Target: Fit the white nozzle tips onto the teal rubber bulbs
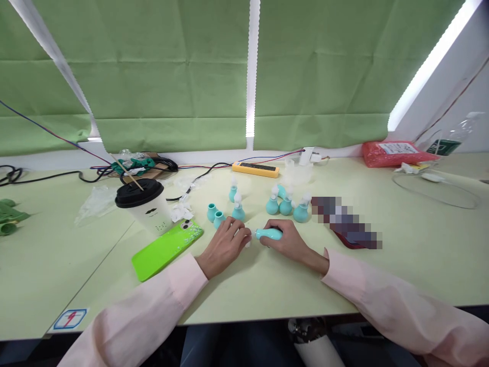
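My right hand (287,239) is wrapped round a teal bulb (270,234), which lies on its side with its neck pointing left. Facing that neck, my left hand (225,245) has its fingertips pinched on a small whitish piece (248,241), mostly hidden by the fingers. Two open teal bulbs (212,212) stand just beyond my left hand, one partly covered by it. Behind them are two teal bulbs with clear tops (238,210). Several more capped bulbs (285,205) stand together beyond my right hand, with another teal piece (281,191) behind them.
A lidded cup (153,214) and a green phone (164,252) are on the left. To the right lies a blurred-out phone (346,224). A yellow power strip (255,169), cables and clear plastic bags line the back, with a red package (397,154) at back right.
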Motion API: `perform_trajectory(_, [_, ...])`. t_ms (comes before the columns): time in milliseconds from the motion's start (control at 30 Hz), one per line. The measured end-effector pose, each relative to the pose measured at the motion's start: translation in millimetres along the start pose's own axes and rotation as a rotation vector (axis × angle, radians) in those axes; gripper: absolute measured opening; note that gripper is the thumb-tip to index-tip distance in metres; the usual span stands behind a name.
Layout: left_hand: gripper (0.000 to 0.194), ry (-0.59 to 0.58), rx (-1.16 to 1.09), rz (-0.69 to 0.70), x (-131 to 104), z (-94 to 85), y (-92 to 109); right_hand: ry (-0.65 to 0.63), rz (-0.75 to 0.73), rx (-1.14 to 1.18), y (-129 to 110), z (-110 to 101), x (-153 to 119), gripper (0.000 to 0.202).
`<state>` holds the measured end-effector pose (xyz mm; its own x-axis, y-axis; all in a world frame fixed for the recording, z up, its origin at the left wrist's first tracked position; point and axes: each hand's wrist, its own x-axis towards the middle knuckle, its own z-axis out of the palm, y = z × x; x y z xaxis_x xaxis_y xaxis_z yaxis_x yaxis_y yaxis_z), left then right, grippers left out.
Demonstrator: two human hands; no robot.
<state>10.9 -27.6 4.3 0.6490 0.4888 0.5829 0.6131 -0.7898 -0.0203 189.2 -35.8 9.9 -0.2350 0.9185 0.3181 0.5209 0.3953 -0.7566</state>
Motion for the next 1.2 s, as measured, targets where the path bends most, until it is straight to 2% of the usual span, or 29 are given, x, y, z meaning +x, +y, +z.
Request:
perform_trajectory(167, [0.014,0.096,-0.281,-0.048,0.7,-1.3,-5.6,-0.072,0.021,0.095,-0.1,1.0,-0.2,0.007])
perform_trajectory(267, [0.011,0.042,-0.429,-0.052,2.5,-5.4,-10.4,-0.094,0.064,0.159,-0.8,0.3,0.0,0.008])
perform_trajectory(367, [0.012,-0.016,-0.474,-0.026,3.6,-7.7,-13.5,-0.106,0.104,0.194,-1.0,-0.6,0.7,0.009])
perform_trajectory(500, [0.015,0.01,-0.408,0.021,2.4,-5.4,-12.6,-0.118,0.15,0.245,-0.6,-0.9,2.1,0.009])
perform_trajectory(700, [0.016,0.078,0.03,0.126,-1.0,-6.1,-1.9,-0.087,0.179,0.279,-1.7,-0.9,2.7,0.008])
perform_trajectory(833, [0.015,0.125,0.202,0.237,-1.9,-10.8,3.0,-0.078,0.178,0.293,-2.0,-0.2,2.4,0.01])
perform_trajectory(933, [0.013,0.119,0.189,0.252,-1.5,-10.0,1.9,-0.085,0.16,0.268,-0.9,0.2,2.4,0.011])
perform_trajectory(1100, [0.011,0.11,-0.039,0.164,1.2,-6.4,-5.1,-0.089,0.13,0.198,0.9,0.2,2.2,0.009])
perform_trajectory(1200, [0.011,0.083,-0.094,0.148,2.1,-7.0,-7.6,-0.094,0.095,0.15,1.7,0.3,2.0,0.009])
